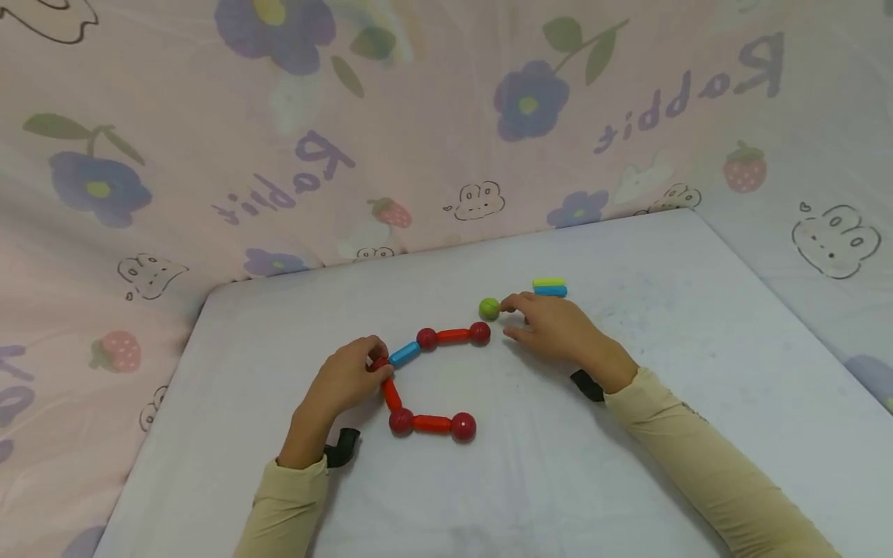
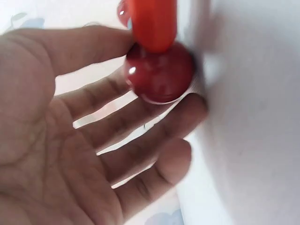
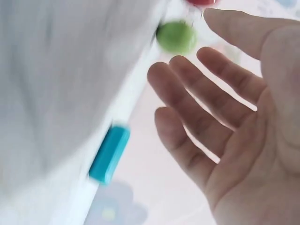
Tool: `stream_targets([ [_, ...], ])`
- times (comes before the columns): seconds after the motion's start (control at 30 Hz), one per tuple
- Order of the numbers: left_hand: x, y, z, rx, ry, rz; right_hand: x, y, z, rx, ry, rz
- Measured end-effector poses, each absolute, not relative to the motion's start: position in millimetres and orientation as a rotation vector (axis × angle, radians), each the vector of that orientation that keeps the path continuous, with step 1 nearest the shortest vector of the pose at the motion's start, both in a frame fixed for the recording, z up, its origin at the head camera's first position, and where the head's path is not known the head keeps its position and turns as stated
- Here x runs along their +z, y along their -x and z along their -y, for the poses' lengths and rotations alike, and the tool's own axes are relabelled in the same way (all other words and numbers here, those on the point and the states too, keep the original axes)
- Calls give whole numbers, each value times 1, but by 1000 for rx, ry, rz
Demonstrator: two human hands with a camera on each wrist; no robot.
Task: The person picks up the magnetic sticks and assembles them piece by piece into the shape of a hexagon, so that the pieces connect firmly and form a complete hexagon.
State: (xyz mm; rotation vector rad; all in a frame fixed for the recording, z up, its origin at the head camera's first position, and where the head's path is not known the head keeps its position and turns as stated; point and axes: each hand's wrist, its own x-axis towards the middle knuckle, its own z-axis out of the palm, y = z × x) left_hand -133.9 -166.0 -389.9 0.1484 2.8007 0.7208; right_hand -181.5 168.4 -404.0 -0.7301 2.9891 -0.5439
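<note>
My left hand (image 1: 343,381) holds a red ball (image 2: 161,77) between thumb and fingers, at the bend of a chain of balls and rods on the table. From this ball a blue rod (image 1: 405,354) leads to a red ball (image 1: 427,339), a red rod (image 1: 453,335) and an end red ball (image 1: 479,333). Toward me run a red rod (image 1: 391,394), another red ball (image 1: 401,421), a red rod (image 1: 432,424) and a last red ball (image 1: 463,427). Beside a loose green ball (image 1: 489,308), my right hand (image 1: 554,329) has its fingers spread and holds nothing.
A yellow-green rod (image 1: 548,282) and a blue rod (image 1: 550,291) lie side by side behind the right hand. The white table (image 1: 698,372) meets a patterned cloth (image 1: 418,155) at its back and sides. Dark straps hang below both wrists.
</note>
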Motion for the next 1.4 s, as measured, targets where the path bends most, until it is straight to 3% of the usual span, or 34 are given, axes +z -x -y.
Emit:
stream_targets([
  [0.4,-385,132,178,662,-122,-2705,-401,209,-227,-508,535,-3082],
  [1.4,-395,137,176,749,-342,-2718,-410,212,-227,-507,544,-2956],
])
